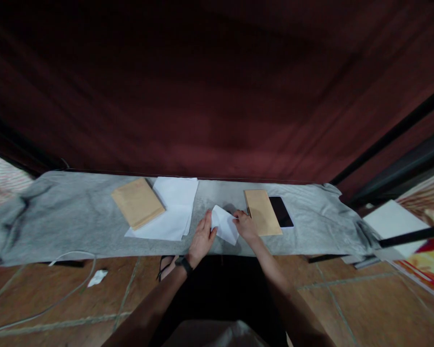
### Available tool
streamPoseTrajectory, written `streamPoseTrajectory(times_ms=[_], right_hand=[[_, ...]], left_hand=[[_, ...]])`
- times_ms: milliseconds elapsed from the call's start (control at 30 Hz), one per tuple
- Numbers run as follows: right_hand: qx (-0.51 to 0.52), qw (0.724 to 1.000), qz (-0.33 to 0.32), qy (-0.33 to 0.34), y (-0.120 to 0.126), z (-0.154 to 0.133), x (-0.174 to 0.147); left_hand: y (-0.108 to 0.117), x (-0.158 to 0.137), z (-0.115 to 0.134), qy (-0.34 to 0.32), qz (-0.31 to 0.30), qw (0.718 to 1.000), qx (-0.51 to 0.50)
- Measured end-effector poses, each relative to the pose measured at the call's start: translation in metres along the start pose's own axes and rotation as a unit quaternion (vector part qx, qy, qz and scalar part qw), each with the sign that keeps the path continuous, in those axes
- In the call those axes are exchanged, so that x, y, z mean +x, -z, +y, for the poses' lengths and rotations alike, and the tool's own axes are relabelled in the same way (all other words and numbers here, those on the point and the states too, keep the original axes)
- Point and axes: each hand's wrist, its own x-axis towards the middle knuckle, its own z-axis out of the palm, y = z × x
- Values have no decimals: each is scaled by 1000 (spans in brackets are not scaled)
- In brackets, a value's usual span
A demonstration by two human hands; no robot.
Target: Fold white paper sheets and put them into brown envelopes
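Observation:
A small folded sheet of white paper [224,224] lies on the grey cloth between my hands. Along its left edge rests my left hand [203,235], fingers stretched out and the thumb apart, touching the paper. My right hand [244,224] pinches the paper's right corner between thumb and fingers. Just right of that hand is a brown paper envelope [263,212], partly over a dark-screened phone or tablet [281,212]. On the left, several brown envelopes [138,203] lie in a stack on top of larger white sheets [175,212].
The grey cloth [90,217] covers a narrow table or bench. Behind it hangs a dark red curtain [210,96]. A white cable [75,289] and a crumpled tissue [97,278] lie on the tiled floor. Dark metal bars [412,236] and a white board [394,224] stand at the right.

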Motion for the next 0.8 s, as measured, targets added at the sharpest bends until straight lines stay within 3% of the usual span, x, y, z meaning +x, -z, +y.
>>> streamPoseTrajectory(times_ms=[167,267,367,433,500,567,667,800], right_hand=[[123,992,-34,2,2,6,-17],[191,979,-75,20,1,6,-31],[318,941,-111,-23,-4,8,-36],[357,928,-88,-68,-7,9,-35],[348,932,-48,-92,-11,11,-33],[337,935,-22,-106,-15,12,-32],[323,938,9,-121,-20,14,-33],[306,942,38,-129,-26,17,-35]], left_hand=[[1,0,-9,124,31,980,-151],[7,4,-16,128,8,969,-210],[29,15,-39,100,32,978,-182],[56,24,-67,131,113,980,-101],[87,30,-103,230,214,949,2],[115,32,-139,295,261,919,31],[143,25,-176,354,288,889,30],[154,11,-190,427,287,856,-47]])
